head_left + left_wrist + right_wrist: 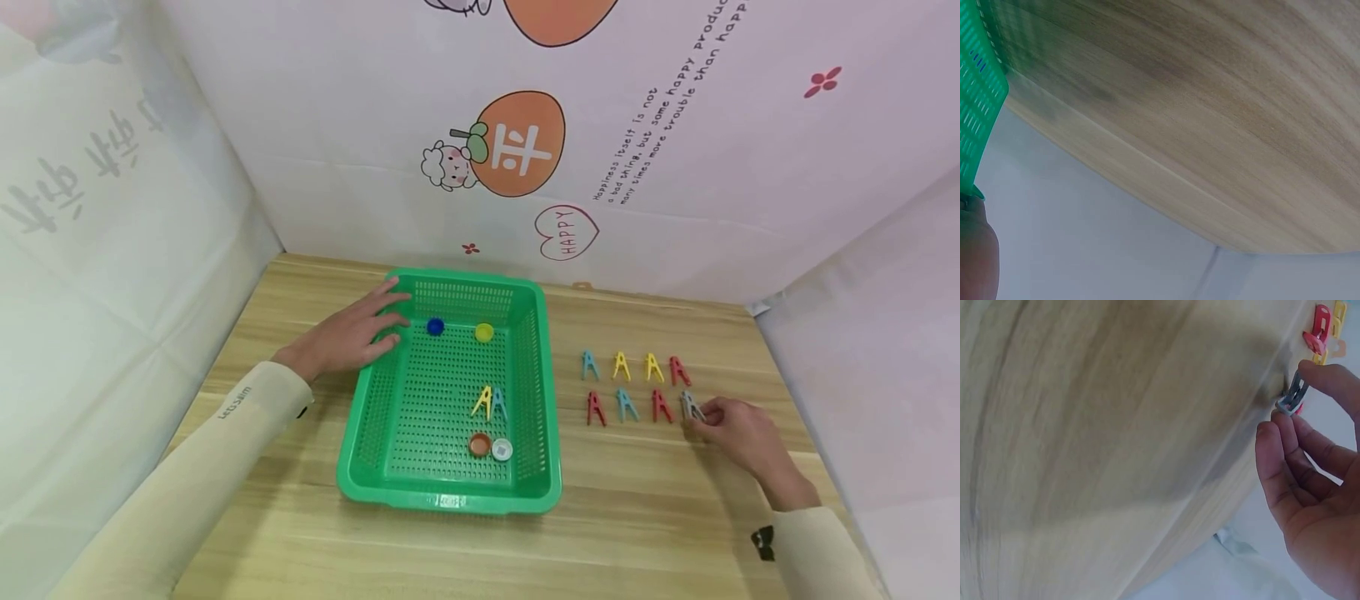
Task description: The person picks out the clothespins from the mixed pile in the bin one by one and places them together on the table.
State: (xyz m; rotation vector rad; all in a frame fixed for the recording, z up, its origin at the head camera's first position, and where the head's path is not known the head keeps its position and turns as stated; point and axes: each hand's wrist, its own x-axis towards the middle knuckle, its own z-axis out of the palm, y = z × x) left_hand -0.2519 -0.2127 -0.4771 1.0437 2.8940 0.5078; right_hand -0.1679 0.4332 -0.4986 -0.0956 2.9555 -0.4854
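Observation:
My right hand [742, 433] pinches a grey clothespin [1294, 394] between thumb and fingertips. That grey clothespin is at the right end of the lower row, with a red clothespin [661, 406] just left of it. My left hand [348, 333] rests over the left rim of a green plastic basket [551, 400], its fingers stretched out and spread above the inside. In the basket lie a yellow clothespin [482, 403] and a blue clothespin [498, 405] side by side. A blue cap [435, 327], a yellow cap [483, 332], a brown cap [479, 445] and a white cap [502, 450] are there too.
Right of the basket, several blue, yellow and red clothespins stand in two rows on the wooden table [622, 517]. A printed white sheet [360, 150] rises behind the table, with plain white sheets on both sides.

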